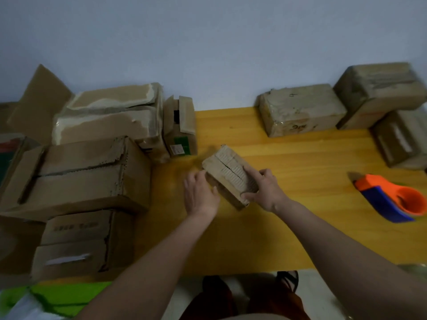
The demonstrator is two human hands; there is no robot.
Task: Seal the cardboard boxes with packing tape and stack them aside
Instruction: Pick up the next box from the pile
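Small cardboard box [231,174]: rectangular, brown corrugated board with torn, ribbed top flaps meeting at a dark centre seam; lies on the glossy yellow wooden table [288,181] near mid-table, long axis diagonal from far-left to near-right. Left hand [200,194] lies with straight fingers against its left side; right hand [263,190] grips its near-right end, fingers curled over the top. Orange-and-blue plastic tape dispenser [390,197]: well apart to the right.
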